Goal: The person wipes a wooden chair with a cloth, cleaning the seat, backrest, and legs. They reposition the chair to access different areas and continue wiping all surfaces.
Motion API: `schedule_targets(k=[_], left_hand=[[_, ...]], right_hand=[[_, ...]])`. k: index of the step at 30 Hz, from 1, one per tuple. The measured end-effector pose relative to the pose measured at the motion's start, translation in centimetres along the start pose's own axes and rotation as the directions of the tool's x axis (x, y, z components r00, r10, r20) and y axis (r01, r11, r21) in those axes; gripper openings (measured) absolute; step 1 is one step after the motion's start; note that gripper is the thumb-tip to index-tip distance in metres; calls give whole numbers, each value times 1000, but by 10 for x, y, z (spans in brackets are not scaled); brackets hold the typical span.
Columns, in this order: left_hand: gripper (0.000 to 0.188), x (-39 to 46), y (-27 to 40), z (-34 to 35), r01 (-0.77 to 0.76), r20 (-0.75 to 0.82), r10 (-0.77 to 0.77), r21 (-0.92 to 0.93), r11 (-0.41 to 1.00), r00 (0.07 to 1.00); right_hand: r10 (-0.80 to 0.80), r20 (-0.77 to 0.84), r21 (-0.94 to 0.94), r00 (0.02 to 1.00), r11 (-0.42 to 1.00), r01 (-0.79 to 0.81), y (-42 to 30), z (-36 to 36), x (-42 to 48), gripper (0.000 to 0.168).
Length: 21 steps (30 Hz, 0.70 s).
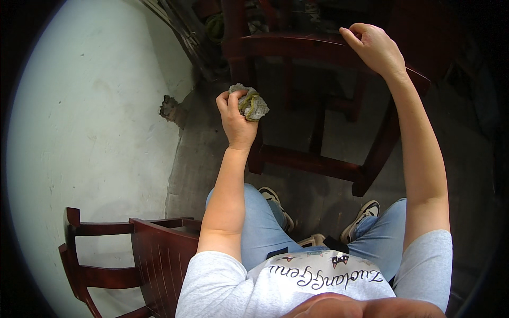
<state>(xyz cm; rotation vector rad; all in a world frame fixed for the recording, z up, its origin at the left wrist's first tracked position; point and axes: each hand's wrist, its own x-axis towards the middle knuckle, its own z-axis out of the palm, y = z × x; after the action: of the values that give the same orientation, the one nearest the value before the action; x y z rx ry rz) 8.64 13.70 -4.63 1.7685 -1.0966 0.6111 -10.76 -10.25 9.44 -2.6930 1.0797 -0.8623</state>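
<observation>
A crumpled grey cloth with a yellow-green edge (253,104) is bunched in my left hand (237,119), whose fingers curl around it. That hand is at the left leg of a dark red wooden chair (294,44); whether the cloth touches the wood is unclear. Higher up, my right hand (373,49) is over the right part of the chair's curved front rail, with the thumb extended and the fingers bent. Its fingertips are partly hidden, so I cannot tell whether it grips the rail. The chair's lower stretcher (312,161) joins two legs near the floor.
A second dark red wooden chair (163,262) stands at lower left, close to my left arm. Beyond it rises a pale wall (99,131) with a broken patch (171,109) at its base. Long poles (183,35) lean in the back corner. My shoes (360,220) rest on the grey floor (206,159).
</observation>
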Motion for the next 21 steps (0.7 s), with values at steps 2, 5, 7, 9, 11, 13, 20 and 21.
schedule_targets(k=[2,5,7,9,11,13,20,21], left_hand=[[44,-1,0,0,-5,-1,5,14,1000,1000],[43,-1,-2,0,-31,-13,32,50,998,999],[44,-1,-3,1,-47,-23,49,73,996,999],[44,-2,-4,1,-45,-23,47,73,996,999],[44,-2,-4,1,-37,-25,39,75,996,999],[44,-1,0,3,-22,-33,24,76,997,999],[42,-2,2,2,0,-44,2,27,1000,999],[42,-1,2,2,3,-44,-2,21,1000,999]], right_hand=[[12,11,7,1000,1000,-12,-2,-1,-2,49],[28,16,7,999,1000,-29,-8,-6,-5,50],[9,-6,-4,1000,1000,-9,-6,-3,-4,50],[28,27,8,999,1000,-28,-8,-5,-5,50],[32,32,8,999,999,-32,-10,-6,-5,50],[21,8,-9,1000,1000,-21,-8,-5,-6,50],[7,18,-13,1000,1000,-7,-6,-3,-5,50],[8,20,-15,1000,1000,-7,-5,-3,-4,50]])
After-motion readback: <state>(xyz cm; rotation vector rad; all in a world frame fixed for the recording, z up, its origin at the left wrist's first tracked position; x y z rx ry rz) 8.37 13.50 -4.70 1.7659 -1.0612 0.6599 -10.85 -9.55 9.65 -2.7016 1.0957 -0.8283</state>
